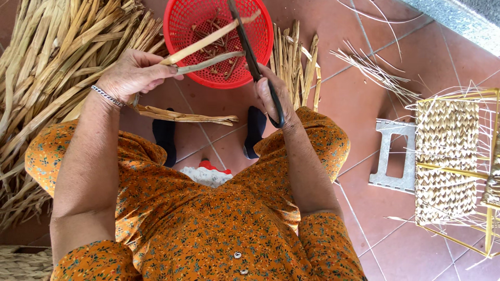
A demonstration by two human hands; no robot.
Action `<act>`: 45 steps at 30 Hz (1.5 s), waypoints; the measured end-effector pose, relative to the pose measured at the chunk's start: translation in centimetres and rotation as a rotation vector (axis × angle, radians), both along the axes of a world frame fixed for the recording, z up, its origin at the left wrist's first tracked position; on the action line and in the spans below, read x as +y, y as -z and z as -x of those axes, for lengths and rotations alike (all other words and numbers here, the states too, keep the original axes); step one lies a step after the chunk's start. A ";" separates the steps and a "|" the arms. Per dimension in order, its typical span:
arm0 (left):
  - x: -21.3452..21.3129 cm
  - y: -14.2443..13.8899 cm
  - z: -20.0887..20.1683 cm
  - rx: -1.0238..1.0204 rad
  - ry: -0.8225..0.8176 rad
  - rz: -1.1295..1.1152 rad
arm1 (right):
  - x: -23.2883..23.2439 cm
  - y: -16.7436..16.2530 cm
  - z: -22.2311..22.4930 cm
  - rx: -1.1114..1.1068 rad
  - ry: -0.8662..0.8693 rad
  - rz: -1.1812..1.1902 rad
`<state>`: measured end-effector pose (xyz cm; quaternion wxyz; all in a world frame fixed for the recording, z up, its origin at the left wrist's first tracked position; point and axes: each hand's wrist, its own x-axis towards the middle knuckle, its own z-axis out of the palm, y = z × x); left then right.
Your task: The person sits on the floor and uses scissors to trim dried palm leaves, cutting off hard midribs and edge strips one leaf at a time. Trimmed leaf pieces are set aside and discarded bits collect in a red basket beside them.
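Left hand (133, 75) grips dried stalks (208, 44); right hand (273, 96) clamps black scissors (250, 49) over red basket (179, 31).

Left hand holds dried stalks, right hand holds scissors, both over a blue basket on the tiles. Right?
Not quite: the basket is red, not blue, as the head view shows. The rest holds: the left hand holds dried stalks, the right hand holds scissors, over the basket on the tiles.
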<state>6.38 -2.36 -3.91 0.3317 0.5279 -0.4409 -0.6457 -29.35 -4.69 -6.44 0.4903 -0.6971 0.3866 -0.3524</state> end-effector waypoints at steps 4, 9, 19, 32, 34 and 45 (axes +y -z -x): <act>-0.1 0.0 0.0 0.001 -0.013 -0.005 | 0.4 0.0 -0.2 0.057 0.072 -0.044; 0.1 0.0 0.2 -0.030 -0.030 -0.010 | 0.8 -0.4 -0.9 -0.039 0.132 -0.167; -0.8 0.5 3.9 0.160 -0.092 0.004 | -0.3 1.8 -4.2 -0.420 0.232 -0.400; -1.0 3.4 9.0 -0.308 0.476 0.286 | -1.8 -3.4 -0.4 -0.631 0.502 -0.040; -1.5 5.1 9.1 -0.632 0.530 0.454 | -2.5 -5.4 3.6 -0.678 0.600 0.126; -4.1 9.1 17.8 -0.545 0.258 1.040 | 11.6 -11.2 22.6 -0.554 0.960 0.603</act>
